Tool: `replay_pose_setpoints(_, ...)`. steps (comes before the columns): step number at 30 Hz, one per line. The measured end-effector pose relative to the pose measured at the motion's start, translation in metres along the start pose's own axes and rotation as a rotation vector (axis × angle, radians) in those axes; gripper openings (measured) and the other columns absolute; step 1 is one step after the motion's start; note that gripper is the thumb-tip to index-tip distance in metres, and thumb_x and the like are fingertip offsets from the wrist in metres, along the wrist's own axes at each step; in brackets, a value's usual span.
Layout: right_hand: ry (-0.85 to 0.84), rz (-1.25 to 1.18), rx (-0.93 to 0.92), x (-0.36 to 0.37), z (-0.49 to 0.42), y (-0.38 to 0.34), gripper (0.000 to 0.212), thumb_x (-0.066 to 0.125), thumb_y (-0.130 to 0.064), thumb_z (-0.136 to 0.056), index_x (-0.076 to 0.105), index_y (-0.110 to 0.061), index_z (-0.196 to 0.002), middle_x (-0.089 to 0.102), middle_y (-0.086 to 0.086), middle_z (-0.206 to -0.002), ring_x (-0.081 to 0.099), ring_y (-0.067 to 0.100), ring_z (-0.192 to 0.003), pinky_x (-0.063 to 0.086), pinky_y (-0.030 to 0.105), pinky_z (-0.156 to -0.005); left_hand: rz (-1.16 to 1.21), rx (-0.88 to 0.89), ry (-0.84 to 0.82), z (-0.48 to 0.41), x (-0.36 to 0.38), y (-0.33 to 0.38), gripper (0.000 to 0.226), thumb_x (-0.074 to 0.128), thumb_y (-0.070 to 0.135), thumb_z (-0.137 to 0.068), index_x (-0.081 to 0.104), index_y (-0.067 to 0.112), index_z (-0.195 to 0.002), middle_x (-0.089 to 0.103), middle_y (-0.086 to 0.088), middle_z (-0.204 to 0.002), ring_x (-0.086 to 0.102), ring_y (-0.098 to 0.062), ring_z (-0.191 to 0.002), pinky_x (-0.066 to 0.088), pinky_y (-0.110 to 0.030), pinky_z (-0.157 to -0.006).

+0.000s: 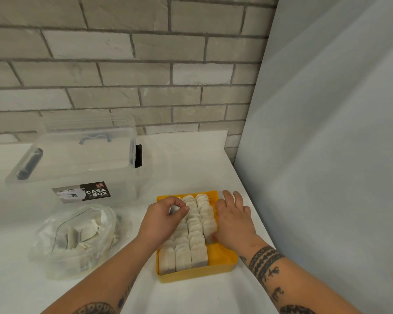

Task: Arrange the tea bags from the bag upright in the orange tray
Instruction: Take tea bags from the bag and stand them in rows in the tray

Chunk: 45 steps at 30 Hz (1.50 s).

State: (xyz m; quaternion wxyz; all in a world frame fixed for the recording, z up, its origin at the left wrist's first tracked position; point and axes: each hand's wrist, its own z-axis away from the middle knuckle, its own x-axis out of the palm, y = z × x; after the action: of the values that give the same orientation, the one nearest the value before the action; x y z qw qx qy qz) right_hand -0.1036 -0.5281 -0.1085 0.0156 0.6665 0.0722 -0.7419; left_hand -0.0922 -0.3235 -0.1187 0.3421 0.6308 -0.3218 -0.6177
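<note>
Left hand (pixel 162 217) pinches a tea bag (pixel 174 209) over the orange tray (pixel 222 257); right hand (pixel 233 219), fingers spread, steadies the rows; plastic bag (pixel 77 239) and clear box (pixel 77 159) crowd the desk's left edge.

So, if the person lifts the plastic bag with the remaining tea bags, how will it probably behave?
The plastic bag looks thin and crumpled, so it would likely sag and change shape when lifted. It probably weighs little, since it holds only paper tea bags. Its mouth seems open, so tilting it might spill some onto the table.
</note>
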Motion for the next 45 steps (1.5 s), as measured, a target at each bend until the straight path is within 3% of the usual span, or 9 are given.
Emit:
replay_pose_setpoints(10,0.020,-0.135,0.058,0.004,0.000,-0.001,0.084,0.078,-0.052,-0.076,0.036,-0.020,-0.142,0.012,0.004,-0.162,0.004,0.033,-0.151,0.028,0.049,-0.116,0.055,-0.038,0.044,0.001,-0.001,0.002,0.012,0.073,0.038,-0.090,0.069,0.039,-0.079,0.074,0.009,-0.085,0.064,-0.020,-0.066,0.050,-0.029,-0.061)
replay_pose_setpoints(13,0.051,-0.187,0.007,0.002,0.000,0.002,0.063,0.072,-0.046,-0.084,0.045,-0.025,-0.137,0.012,0.002,-0.164,0.001,0.031,-0.151,0.025,0.049,-0.116,0.177,-0.083,0.061,0.000,-0.002,0.011,0.010,0.073,0.038,-0.090,0.071,0.038,-0.080,0.073,0.003,-0.079,0.063,-0.019,-0.060,0.058,-0.034,-0.062)
replay_pose_setpoints(15,0.060,-0.172,-0.045,0.002,-0.003,0.004,0.044,0.065,-0.041,-0.092,0.053,-0.027,-0.132,0.012,0.002,-0.165,-0.002,0.031,-0.151,0.023,0.048,-0.116,0.237,-0.090,0.065,0.000,0.000,0.017,0.010,0.073,0.036,-0.090,0.072,0.038,-0.080,0.072,-0.008,-0.081,0.064,-0.021,-0.060,0.061,-0.039,-0.062)
replay_pose_setpoints(18,0.074,-0.128,-0.073,0.003,-0.011,0.005,0.025,0.056,-0.038,-0.099,0.065,-0.026,-0.118,0.017,0.003,-0.165,0.001,0.032,-0.151,0.025,0.049,-0.114,0.256,-0.088,0.076,0.002,0.001,0.024,0.010,0.073,0.035,-0.090,0.072,0.038,-0.080,0.071,-0.012,-0.085,0.065,-0.020,-0.062,0.062,-0.041,-0.063)
replay_pose_setpoints(24,0.098,-0.078,-0.034,0.000,-0.021,0.006,0.031,0.060,-0.042,-0.096,0.064,-0.024,-0.121,0.025,0.005,-0.161,0.007,0.033,-0.150,0.027,0.049,-0.113,0.263,-0.114,0.099,0.008,0.003,0.027,0.015,0.072,0.033,-0.091,0.071,0.040,-0.079,0.070,-0.014,-0.086,0.064,-0.021,-0.061,0.061,-0.043,-0.065)
replay_pose_setpoints(30,0.004,0.019,-0.002,0.000,-0.024,0.001,0.032,0.053,-0.051,-0.098,0.070,-0.025,-0.110,-0.003,0.008,-0.168,-0.011,0.040,-0.152,0.015,0.057,-0.117,0.266,-0.148,0.118,0.012,0.002,0.025,0.015,0.071,0.032,-0.092,0.072,0.039,-0.079,0.070,-0.004,-0.083,0.065,-0.019,-0.061,0.061,-0.043,-0.067)
replay_pose_setpoints(35,-0.031,-0.030,0.009,-0.001,-0.025,0.001,0.031,0.048,-0.045,-0.102,0.072,-0.027,-0.107,-0.007,0.006,-0.169,-0.014,0.038,-0.152,0.012,0.058,-0.119,0.314,-0.166,0.109,0.012,0.000,0.030,0.011,0.070,0.028,-0.093,0.073,0.031,-0.083,0.070,0.001,-0.082,0.065,-0.016,-0.063,0.061,-0.036,-0.062)
replay_pose_setpoints(38,-0.006,-0.086,0.022,-0.009,-0.021,0.007,0.035,0.042,-0.046,-0.104,0.071,-0.029,-0.111,-0.005,0.007,-0.169,-0.013,0.037,-0.153,0.013,0.057,-0.119,0.445,-0.205,0.053,0.010,0.002,0.037,0.009,0.065,0.019,-0.095,0.073,0.021,-0.094,0.069,-0.003,-0.090,0.065,-0.015,-0.067,0.058,-0.029,-0.062)
replay_pose_setpoints(45,0.112,-0.509,-0.029,-0.035,-0.005,0.011,0.026,0.050,-0.042,-0.102,0.069,-0.033,-0.118,0.017,-0.006,-0.166,-0.002,0.020,-0.153,0.014,0.049,-0.121,0.997,-0.414,-0.176,0.004,0.013,0.060,0.035,0.035,0.004,-0.102,0.060,0.005,-0.127,0.070,-0.022,-0.111,0.073,-0.035,-0.092,0.064,-0.040,-0.079)
